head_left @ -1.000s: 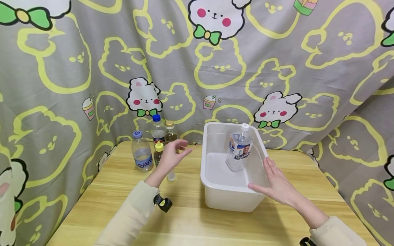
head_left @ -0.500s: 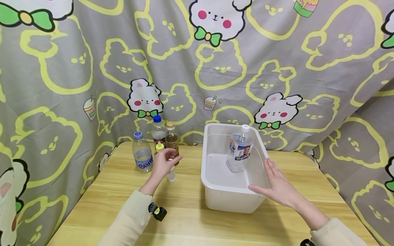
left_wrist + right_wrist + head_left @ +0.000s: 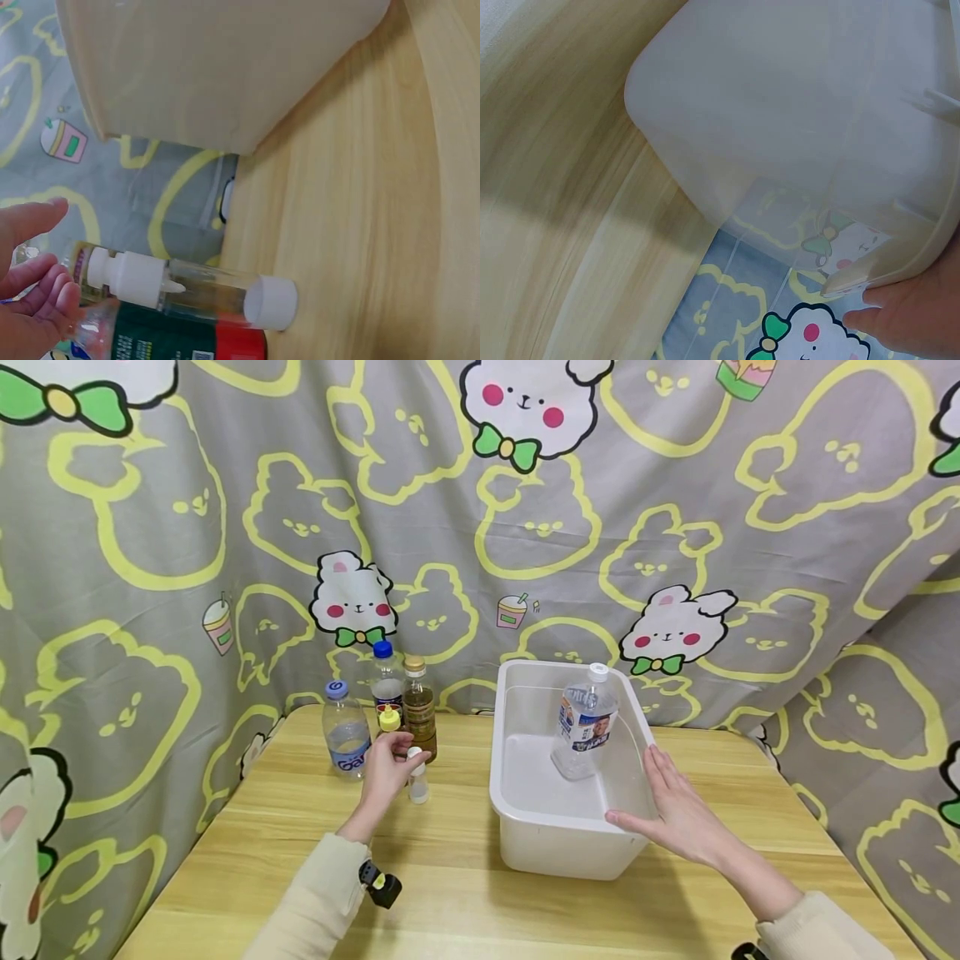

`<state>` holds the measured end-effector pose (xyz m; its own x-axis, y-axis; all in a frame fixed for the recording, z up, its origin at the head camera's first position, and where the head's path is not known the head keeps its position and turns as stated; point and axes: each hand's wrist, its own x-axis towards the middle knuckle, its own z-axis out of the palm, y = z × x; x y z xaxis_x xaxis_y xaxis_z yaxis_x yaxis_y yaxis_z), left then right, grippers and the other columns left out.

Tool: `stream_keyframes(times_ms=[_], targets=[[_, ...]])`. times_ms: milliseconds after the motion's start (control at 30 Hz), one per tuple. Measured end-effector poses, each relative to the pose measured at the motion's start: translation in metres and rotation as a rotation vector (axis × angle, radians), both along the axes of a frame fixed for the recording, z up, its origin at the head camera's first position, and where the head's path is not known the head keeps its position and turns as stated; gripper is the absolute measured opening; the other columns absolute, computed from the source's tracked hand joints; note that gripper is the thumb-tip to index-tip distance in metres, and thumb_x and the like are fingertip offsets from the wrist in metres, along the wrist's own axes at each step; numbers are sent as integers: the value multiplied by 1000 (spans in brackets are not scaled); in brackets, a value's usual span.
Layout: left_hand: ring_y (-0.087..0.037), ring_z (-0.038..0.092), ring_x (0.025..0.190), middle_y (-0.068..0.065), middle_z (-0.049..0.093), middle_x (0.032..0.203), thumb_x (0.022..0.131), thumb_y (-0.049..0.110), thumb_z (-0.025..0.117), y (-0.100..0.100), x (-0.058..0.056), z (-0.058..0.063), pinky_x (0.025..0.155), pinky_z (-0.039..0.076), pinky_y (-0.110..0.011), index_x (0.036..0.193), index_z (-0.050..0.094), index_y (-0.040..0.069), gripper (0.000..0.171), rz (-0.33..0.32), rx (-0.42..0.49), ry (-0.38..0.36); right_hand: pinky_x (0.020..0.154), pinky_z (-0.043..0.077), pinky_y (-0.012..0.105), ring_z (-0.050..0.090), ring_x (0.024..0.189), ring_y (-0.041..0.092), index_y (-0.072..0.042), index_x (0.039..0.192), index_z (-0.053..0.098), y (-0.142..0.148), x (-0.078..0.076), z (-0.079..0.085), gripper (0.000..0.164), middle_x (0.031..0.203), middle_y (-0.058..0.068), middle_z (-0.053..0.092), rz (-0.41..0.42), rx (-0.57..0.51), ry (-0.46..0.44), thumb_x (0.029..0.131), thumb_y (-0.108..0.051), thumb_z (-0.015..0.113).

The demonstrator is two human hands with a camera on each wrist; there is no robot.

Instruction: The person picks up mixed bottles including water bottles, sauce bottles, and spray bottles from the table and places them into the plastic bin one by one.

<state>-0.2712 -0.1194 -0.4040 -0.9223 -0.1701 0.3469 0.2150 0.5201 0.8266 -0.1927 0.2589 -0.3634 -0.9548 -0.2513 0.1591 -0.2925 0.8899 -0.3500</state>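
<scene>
My left hand [image 3: 386, 768] hovers beside a small clear bottle with a white cap [image 3: 417, 781], thumb and fingers apart around the air near its top. In the left wrist view the fingers [image 3: 45, 292] are loosely bent, just short of the bottle's white top [image 3: 131, 276]. My right hand [image 3: 678, 810] rests on the right rim of a white plastic bin [image 3: 570, 847], its fingers straight along the edge. Inside the bin leans a large clear bottle with a white cap [image 3: 585, 727]. The right wrist view shows the fingers [image 3: 870, 319] at the bin's rim.
Behind my left hand stand a bottle with a blue label [image 3: 347, 735], a blue-capped bottle [image 3: 387, 681], a bottle of brown liquid [image 3: 419, 714] and a yellow-capped bottle [image 3: 389, 720]. A patterned curtain [image 3: 435, 510] hangs behind the wooden table [image 3: 450, 918].
My left hand has moved left and down, away from the bin's side and to the small white-capped bottle. My right hand has stayed on the bin's rim.
</scene>
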Motion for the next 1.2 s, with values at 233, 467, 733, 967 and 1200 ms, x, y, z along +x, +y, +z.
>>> stream_keyframes(times_ms=[233,467,733,967,1200], targets=[[-26,55,77,-17,57,85,69,13,76,-3,-3,-9,66,50,-35,96,61,-7,36,47,-19,6,100,11,57,2,130,40,10,137,7,0,0,0,103,143,27,2,2,-1,-1,76,-56,58],[-24,54,73,-15,56,81,68,11,76,-4,-6,-17,62,47,-30,93,61,-6,35,69,-13,-25,100,12,57,3,130,40,10,137,8,0,0,0,103,142,28,4,4,-4,2,75,-55,59],[-24,54,69,-14,58,77,66,11,77,-4,-10,-24,61,44,-30,88,62,-6,32,89,-29,6,100,11,57,3,130,40,10,137,7,0,0,1,103,142,28,4,5,-7,1,76,-55,59],[-25,54,68,-12,57,75,66,12,78,-4,-13,-28,60,42,-29,86,62,-5,30,103,-37,5,100,11,57,3,130,40,10,137,7,0,0,1,103,143,27,2,6,-5,3,76,-55,59],[-23,53,67,-12,56,74,66,10,78,-2,-14,-28,59,41,-28,85,63,-5,29,108,-39,5,100,12,57,4,130,41,10,137,8,0,0,0,102,142,28,4,5,-1,7,76,-55,59]])
